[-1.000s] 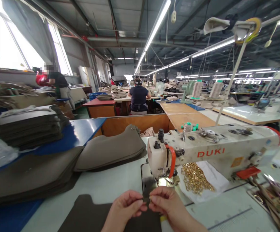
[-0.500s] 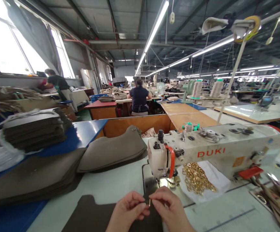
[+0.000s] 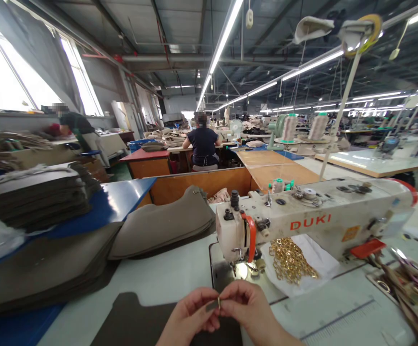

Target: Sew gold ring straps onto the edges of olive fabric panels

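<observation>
In front of the sewing machine, my hands meet fingertip to fingertip. My left hand [image 3: 193, 312] pinches a short dark fabric tab [image 3: 212, 305]. My right hand [image 3: 247, 305] pinches a small gold metal ring [image 3: 219, 302] right at the tab's end; whether the tab passes through it I cannot tell. Beneath both hands lies a flat dark grey-brown cut panel [image 3: 133, 319], partly covered by them. A heap of gold metal rings [image 3: 292, 262] rests on a white sheet [image 3: 324, 259] beside the needle area, to the right of my hands.
The white sewing machine [image 3: 312, 209] stands close ahead. Stacked cut panels [image 3: 165, 221] lie to the left, with another stack [image 3: 39, 197] behind on a blue surface. An open tray [image 3: 403, 298] of tools and straps is at right. A seated person [image 3: 202, 144] works further ahead.
My right hand has brought the gold ring against the fabric tab in my left hand, and the fingertips are closer together. The whole view has shifted slightly.
</observation>
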Available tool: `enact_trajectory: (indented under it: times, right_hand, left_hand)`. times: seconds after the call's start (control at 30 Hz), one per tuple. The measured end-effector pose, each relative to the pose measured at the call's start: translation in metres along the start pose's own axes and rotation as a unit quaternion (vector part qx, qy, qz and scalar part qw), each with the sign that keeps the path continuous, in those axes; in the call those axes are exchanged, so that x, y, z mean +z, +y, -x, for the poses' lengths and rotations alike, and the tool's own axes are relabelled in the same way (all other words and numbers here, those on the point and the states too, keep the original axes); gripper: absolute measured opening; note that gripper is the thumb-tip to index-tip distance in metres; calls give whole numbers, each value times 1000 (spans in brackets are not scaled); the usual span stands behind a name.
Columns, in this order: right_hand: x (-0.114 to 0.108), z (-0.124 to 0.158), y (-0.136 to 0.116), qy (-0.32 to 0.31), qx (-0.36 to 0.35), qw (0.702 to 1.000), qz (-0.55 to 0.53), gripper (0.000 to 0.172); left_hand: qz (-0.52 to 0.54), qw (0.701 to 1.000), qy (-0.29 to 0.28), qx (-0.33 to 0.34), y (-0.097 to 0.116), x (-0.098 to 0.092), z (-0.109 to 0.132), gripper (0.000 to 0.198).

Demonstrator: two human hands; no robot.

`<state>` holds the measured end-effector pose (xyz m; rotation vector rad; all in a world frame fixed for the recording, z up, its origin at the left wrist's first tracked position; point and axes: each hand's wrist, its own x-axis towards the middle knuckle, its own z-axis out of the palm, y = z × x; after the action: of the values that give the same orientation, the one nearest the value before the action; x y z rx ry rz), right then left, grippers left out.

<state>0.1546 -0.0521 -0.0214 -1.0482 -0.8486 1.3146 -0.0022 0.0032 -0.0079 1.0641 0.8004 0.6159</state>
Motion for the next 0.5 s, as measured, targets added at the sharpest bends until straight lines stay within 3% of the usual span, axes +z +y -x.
enact_trajectory:
  times: [0.3, 0.4, 0.5]
  right_hand:
    - [7, 6, -5, -50, -6, 999, 4, 27]
    - [10, 13, -15, -43, -38, 995, 83, 18]
    - [10, 18, -19, -15, -83, 974, 212, 23]
  left_hand:
    - [-56, 998, -28, 7, 3, 3, 3, 33]
    - [-78, 996, -33, 32, 3, 4, 5, 23]
    - [-126, 990, -17, 67, 2, 4, 6, 13]
